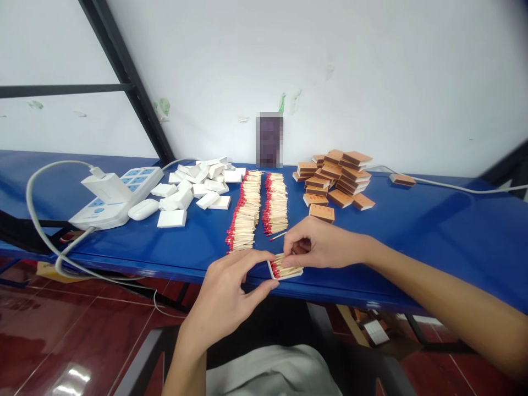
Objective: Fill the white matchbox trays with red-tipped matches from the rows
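Head camera view: a white rectangular tray (289, 276) filled with red-tipped wooden matches (284, 268) sat close to the near edge of a glossy blue tabletop (421, 220). A bare left hand (237, 280), thumb and forefinger parted just to the tray's width, gripped its left end. A right hand (315, 242), fingers curled nearly closed, touched the matches from the right; whether it pinched any could not be told. Blue surface stretched widest at right, beyond the forearm, and ran in a narrower strip at near left; a white wall (391, 82) bounded the far edge. Directly beyond the hands lay a longer left row of matches (246, 212) and a shorter right row of matches (275, 203), a slim gap between them, with a single loose match (278, 236) beside the right hand. White cardboard trays (198, 181) crowded far left, near a rounded white plastic object (143, 209) and a white power strip (140, 184). Orange-brown cardboard matchboxes (338, 176) were heaped far right, with a thin white cable (454, 187) trailing past.
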{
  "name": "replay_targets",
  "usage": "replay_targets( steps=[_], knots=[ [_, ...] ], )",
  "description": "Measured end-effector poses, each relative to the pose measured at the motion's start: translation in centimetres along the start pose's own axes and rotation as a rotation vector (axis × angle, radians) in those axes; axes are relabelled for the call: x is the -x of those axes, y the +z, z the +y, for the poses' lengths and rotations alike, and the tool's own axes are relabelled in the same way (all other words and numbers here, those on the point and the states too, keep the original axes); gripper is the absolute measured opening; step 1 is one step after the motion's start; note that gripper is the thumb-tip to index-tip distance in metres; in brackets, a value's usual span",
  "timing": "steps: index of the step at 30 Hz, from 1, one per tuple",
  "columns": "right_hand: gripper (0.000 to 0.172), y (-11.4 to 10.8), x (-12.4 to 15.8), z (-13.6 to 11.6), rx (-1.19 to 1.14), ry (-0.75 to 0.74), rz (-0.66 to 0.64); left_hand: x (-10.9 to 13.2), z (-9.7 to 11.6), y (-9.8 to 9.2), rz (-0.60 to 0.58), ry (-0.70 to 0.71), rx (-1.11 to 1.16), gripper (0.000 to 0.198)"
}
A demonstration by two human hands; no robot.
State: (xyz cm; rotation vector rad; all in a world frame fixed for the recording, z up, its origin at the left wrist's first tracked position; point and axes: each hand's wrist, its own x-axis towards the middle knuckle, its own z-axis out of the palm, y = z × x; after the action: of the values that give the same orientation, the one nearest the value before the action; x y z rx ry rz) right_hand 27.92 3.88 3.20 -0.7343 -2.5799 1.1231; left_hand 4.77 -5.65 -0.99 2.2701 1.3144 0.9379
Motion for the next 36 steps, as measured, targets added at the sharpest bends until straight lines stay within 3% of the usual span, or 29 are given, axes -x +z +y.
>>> replay_targets(
  steps=[8,14,25,36],
  knots=[
    [0.033,-0.3,0.3,-0.2,-0.062,0.019,-0.011,-0.1,0.0,0.0,0.006,-0.002,-0.001,0.025],
    [0.018,-1.1,0.6,-0.2,-0.089,0.037,-0.123,0.0,-0.2,-0.1,-0.004,0.012,0.028,0.02],
    [0.033,-0.8,0.2,0.2,-0.153,0.042,-0.108,-0.2,-0.1,0.0,0.027,0.144,-0.06,0.02],
    [0.023,-2.1,0.6,0.5,-0.093,0.034,-0.189,-0.7,0.2,-0.2,-0.02,0.133,-0.113,0.023]
  ],
)
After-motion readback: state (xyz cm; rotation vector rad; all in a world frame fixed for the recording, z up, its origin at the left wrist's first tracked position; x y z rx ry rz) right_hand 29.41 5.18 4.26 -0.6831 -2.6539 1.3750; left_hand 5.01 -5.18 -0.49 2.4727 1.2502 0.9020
